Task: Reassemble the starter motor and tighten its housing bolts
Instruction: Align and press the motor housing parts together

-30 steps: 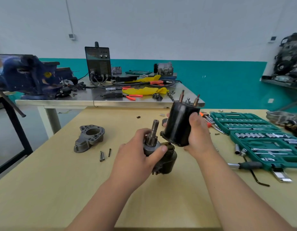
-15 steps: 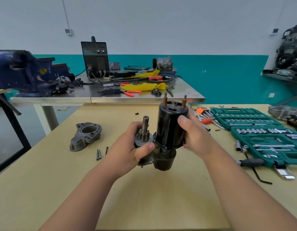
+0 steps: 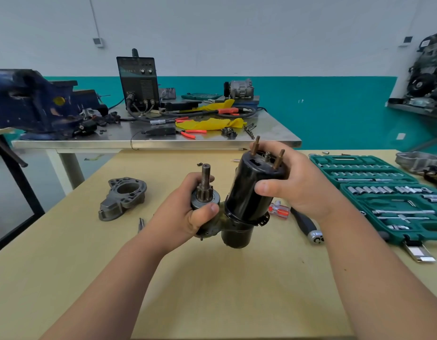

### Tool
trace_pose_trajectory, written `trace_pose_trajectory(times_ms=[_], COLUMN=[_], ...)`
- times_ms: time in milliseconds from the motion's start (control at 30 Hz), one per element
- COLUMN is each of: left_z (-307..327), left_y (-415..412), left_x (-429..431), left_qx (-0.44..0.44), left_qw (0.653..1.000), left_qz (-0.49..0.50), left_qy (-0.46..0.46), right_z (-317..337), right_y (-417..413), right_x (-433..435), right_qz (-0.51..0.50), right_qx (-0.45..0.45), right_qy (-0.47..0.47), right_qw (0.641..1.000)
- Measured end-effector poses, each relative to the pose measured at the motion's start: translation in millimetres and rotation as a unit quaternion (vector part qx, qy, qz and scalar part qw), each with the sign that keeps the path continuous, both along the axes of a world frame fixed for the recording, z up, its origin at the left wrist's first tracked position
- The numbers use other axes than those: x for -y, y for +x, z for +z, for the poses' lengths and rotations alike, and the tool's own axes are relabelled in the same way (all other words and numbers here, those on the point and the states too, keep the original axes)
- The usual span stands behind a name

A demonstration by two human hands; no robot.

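Above the middle of the pale wooden bench, both hands hold the half-assembled starter motor in the air. The left hand has its fingers curled tight round the grey gear end, where the toothed pinion shaft points upward. The right hand wraps fingers and thumb round the glossy black steel cylinder, close to its two copper studs. I judge the motor heavy and stiff. The smooth paint may slip, so it is better to grip the body, not the thin studs. Left of the left hand lie small loose bolts, and toward the left edge the grey cast-metal nose housing, not yet fitted. Near the right edge are a black-handled ratchet and an open green socket case. Far behind stands a steel table with a blue vise.
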State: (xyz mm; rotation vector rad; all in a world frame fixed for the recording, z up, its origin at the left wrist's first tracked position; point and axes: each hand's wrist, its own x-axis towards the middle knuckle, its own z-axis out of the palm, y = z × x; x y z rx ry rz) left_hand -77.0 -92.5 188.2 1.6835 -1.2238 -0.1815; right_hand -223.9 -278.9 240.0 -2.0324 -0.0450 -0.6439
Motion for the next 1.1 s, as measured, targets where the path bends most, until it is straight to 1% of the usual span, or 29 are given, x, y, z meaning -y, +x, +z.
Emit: trace_pose_trajectory(times_ms=[100, 200, 267, 400, 467, 533, 600, 667, 733, 767, 833, 933, 1033, 1100], left_z=[-1, -3, -4, -5, -4, -4, -4, -5, -5, -5, -4, -2, -1, 0], left_y=[1, 2, 1, -1, -2, -4, -6, -5, -4, -3, -2, -1, 2, 2], left_x=[0, -1, -1, -1, -1, 0, 1, 1, 1, 2, 3, 6, 9, 10], left_qx=[0.0, -0.008, -0.01, -0.003, 0.0, 0.004, 0.008, 0.01, 0.004, 0.0, -0.001, 0.002, -0.003, -0.006], left_qw=[1.0, 1.0, 1.0, 1.0, 1.0, 1.0, 0.999, 0.999, 0.999, 1.0, 1.0, 1.0, 1.0, 1.0], left_qz=[0.001, 0.001, 0.007, 0.026, 0.023, 0.025, 0.033, 0.036, 0.031, 0.028, 0.026, 0.025, 0.024, 0.019], left_qy=[-0.004, -0.005, -0.006, -0.004, -0.001, 0.002, -0.002, -0.006, -0.005, -0.002, 0.002, 0.005, 0.01, 0.013], right_z=[-6, -14, -19, -26, -22, -15, -10, -10, -13, -15, -21, -32, -45, -53], right_y=[6, 14, 21, 29, 28, 26, 26, 27, 29, 30, 34, 40, 43, 43], right_x=[-3, -8, -14, -22, -19, -15, -12, -9, -5, -3, 0, 6, 17, 22], right_qz=[0.034, 0.089, 0.072, -0.011, -0.037, -0.059, -0.048, -0.021, -0.008, -0.009, -0.029, -0.095, -0.119, -0.148], right_qx=[0.02, 0.048, 0.071, 0.12, 0.129, 0.129, 0.125, 0.117, 0.115, 0.114, 0.113, 0.114, 0.115, 0.1], right_qy=[0.028, 0.096, 0.108, 0.138, 0.123, 0.082, 0.062, 0.071, 0.112, 0.15, 0.254, 0.412, 0.504, 0.535], right_qw=[0.999, 0.99, 0.989, 0.983, 0.983, 0.986, 0.989, 0.99, 0.987, 0.982, 0.96, 0.899, 0.848, 0.825])
